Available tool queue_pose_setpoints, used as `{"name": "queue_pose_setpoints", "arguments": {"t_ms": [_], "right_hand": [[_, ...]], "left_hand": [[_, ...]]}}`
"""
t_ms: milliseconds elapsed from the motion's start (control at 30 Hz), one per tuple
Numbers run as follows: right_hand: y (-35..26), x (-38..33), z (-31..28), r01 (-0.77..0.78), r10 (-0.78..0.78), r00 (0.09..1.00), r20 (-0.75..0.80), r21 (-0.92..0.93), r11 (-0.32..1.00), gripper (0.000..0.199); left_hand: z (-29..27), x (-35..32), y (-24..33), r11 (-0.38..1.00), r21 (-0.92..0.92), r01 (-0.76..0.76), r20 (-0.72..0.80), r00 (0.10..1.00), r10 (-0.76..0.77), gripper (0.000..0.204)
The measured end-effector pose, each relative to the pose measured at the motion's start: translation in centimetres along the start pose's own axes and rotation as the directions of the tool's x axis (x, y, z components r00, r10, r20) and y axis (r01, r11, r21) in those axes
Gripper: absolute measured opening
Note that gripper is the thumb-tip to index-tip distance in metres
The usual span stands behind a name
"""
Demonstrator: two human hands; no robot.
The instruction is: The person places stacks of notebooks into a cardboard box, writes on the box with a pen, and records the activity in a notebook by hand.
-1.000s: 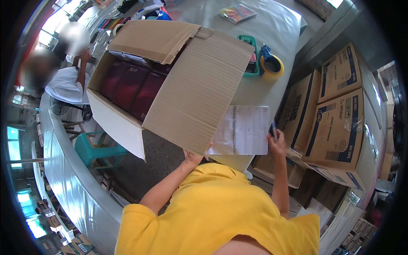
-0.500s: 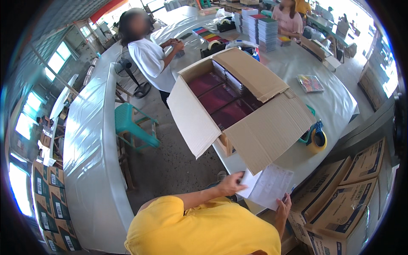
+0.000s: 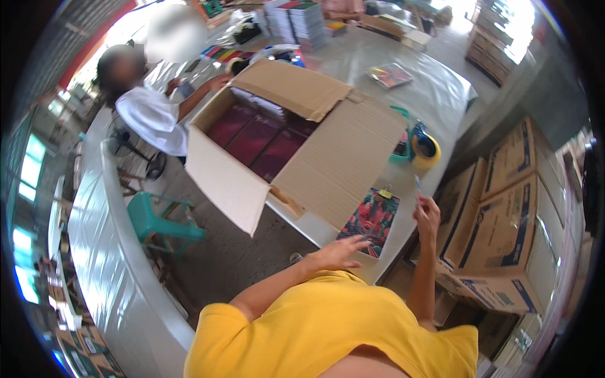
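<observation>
A notebook [image 3: 373, 220] with a dark, red-flowered cover lies on the table corner, partly under a carton flap. My left hand [image 3: 339, 253] is open, fingers spread at the notebook's lower left edge. To the right of it, my right hand [image 3: 427, 217] is raised and closed on a slim pale pen [image 3: 417, 184] that points up. A small yellowish clip [image 3: 385, 193] sits at the cover's top edge. Beyond it stands an open cardboard box [image 3: 302, 157] packed with dark maroon books [image 3: 258, 138].
A tape dispenser [image 3: 425, 148] and a green tray [image 3: 399, 138] are right of the box. Large cartons [image 3: 498, 220] are stacked at my right. A green stool [image 3: 154, 217] stands left; a person in a white shirt [image 3: 151, 120] works beyond. Book stacks [image 3: 293, 25] stand farther back.
The white pages have gone from view and the patterned cover now shows. My right hand has risen with the pen; my left fingers have spread. The view has shifted to the right.
</observation>
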State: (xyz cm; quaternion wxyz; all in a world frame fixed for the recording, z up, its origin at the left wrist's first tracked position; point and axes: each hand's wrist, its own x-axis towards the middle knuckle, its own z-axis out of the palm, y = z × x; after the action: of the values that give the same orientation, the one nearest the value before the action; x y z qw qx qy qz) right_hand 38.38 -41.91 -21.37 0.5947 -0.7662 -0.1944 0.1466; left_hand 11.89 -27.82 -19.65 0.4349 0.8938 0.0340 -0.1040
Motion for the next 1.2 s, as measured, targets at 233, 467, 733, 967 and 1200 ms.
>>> {"name": "queue_pose_setpoints", "arguments": {"t_ms": [233,467,733,967,1200], "right_hand": [[-1.6,14.9,6.4,0.273,-0.318,0.948,-0.015,-0.477,0.836,0.025],[-3.9,21.8,9.9,0.386,-0.452,0.892,-0.024,-0.481,0.787,0.036],[-0.5,13.9,9.5,0.277,-0.348,0.918,-0.188,-0.323,0.905,0.026],[4.7,22.2,4.5,0.309,-0.47,0.872,-0.14,-0.587,0.748,0.052],[-1.1,23.4,7.9,-0.021,0.201,0.973,0.116,-0.817,0.576,0.092]], "left_hand": [[-4.3,-5.2,-0.6,0.963,-0.006,0.268,-0.098,0.958,-0.268,0.071],[-5.7,-7.7,1.4,0.958,-0.159,0.239,-0.199,0.943,-0.268,0.067],[-10.6,-7.2,7.5,0.921,-0.39,0.021,-0.11,0.992,-0.069,0.045],[-7.6,-4.9,7.2,0.985,-0.061,0.16,-0.037,0.986,-0.162,0.05],[-5.9,-3.6,7.8,0.978,-0.044,0.204,0.033,0.979,-0.203,0.059]]}}
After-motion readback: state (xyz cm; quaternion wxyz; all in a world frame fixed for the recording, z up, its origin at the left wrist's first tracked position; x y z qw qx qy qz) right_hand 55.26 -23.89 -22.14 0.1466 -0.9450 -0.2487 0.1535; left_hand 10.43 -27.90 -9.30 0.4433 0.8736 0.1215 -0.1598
